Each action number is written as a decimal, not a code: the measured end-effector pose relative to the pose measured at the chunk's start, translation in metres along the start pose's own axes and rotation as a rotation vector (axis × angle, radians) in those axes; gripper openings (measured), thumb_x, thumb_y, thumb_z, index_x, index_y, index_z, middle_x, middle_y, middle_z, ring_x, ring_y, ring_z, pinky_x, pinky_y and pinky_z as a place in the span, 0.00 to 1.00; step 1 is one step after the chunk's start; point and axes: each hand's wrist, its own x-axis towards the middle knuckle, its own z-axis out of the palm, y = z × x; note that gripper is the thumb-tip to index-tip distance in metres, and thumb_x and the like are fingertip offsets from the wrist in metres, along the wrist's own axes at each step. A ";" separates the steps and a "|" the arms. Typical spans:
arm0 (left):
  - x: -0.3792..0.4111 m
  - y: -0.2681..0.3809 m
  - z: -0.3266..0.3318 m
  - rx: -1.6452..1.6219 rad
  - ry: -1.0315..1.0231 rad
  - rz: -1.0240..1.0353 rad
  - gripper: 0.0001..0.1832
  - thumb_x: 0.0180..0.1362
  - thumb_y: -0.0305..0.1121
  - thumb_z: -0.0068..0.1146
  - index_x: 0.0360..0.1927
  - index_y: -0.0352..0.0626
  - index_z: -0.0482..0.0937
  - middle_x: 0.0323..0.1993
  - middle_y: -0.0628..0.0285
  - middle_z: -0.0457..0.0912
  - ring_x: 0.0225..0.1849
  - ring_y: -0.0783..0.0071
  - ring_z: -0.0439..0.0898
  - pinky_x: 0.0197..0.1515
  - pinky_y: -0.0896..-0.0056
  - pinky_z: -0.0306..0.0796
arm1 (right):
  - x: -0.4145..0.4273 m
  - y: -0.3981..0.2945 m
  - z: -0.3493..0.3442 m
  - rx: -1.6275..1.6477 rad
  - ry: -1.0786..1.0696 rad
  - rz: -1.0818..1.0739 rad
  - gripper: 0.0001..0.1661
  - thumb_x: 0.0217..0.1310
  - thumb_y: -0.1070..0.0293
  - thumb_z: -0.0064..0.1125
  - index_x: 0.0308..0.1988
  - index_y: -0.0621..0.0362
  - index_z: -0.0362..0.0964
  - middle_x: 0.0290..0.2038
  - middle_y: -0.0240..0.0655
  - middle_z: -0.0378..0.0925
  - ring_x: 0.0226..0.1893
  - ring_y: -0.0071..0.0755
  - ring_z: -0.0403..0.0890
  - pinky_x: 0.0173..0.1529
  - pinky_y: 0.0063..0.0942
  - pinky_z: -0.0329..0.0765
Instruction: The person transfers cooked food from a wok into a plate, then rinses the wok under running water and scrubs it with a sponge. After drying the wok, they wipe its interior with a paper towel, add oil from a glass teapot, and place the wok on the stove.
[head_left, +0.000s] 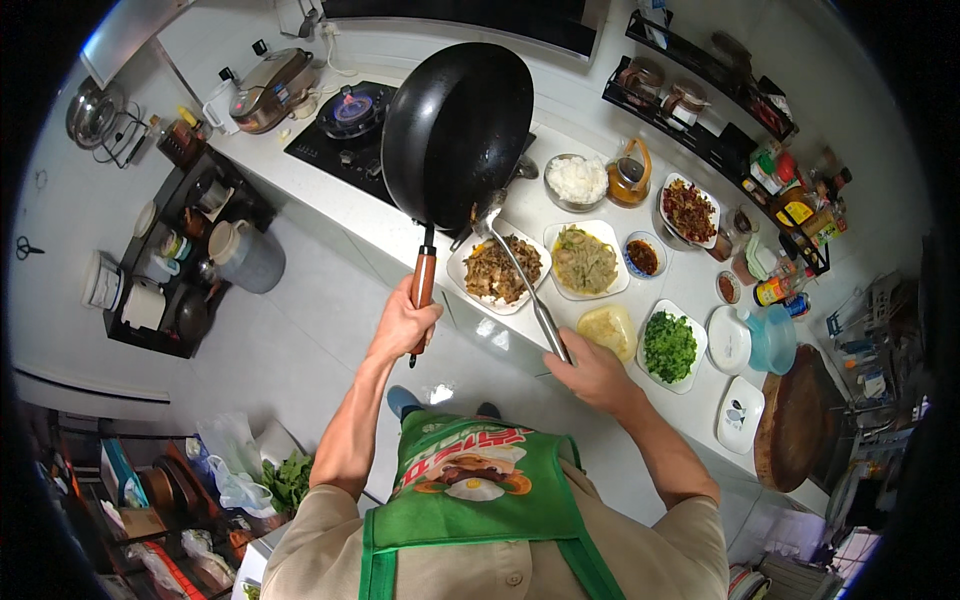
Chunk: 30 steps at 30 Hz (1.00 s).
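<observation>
My left hand (405, 319) grips the wooden handle of a black wok (457, 135), which is lifted off the stove and tilted steeply to the right. In my right hand (596, 371) is a long metal spatula (529, 289), its head at the wok's lower rim. Below that rim stands a square white dish of browned, chopped food (502, 270). Beside it are a white dish of pale shredded food (585, 259) and a small bowl of dark red sauce (643, 255). A yellowish covered or filled dish (607, 332) lies near my right hand.
A blue flame burns on the left gas burner (354, 107). Along the counter stand a bowl of white rice (576, 182), a glass teapot (628, 180), a dish of chopped greens (671, 346) and a round wooden chopping board (795, 420). A rice cooker (270, 90) is behind the stove's left side.
</observation>
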 end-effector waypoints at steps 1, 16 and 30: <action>-0.002 0.000 0.002 0.006 0.006 0.004 0.15 0.54 0.26 0.57 0.43 0.37 0.68 0.18 0.66 0.71 0.14 0.77 0.71 0.16 0.70 0.66 | 0.003 -0.002 -0.003 -0.035 0.005 -0.031 0.16 0.53 0.76 0.58 0.45 0.60 0.73 0.49 0.50 0.71 0.38 0.47 0.80 0.37 0.36 0.79; 0.002 -0.017 0.001 -0.075 -0.081 0.013 0.13 0.54 0.24 0.57 0.40 0.39 0.66 0.18 0.66 0.71 0.14 0.77 0.71 0.16 0.71 0.66 | 0.037 -0.035 0.000 -0.069 -0.088 0.025 0.06 0.56 0.74 0.54 0.36 0.60 0.69 0.38 0.46 0.68 0.35 0.46 0.79 0.35 0.39 0.78; 0.000 -0.019 -0.027 -0.074 -0.132 0.011 0.12 0.55 0.23 0.57 0.39 0.38 0.66 0.19 0.65 0.71 0.15 0.76 0.73 0.18 0.70 0.67 | 0.059 -0.085 0.016 -0.033 0.104 0.305 0.22 0.48 0.79 0.61 0.47 0.56 0.73 0.40 0.46 0.68 0.31 0.50 0.80 0.32 0.43 0.80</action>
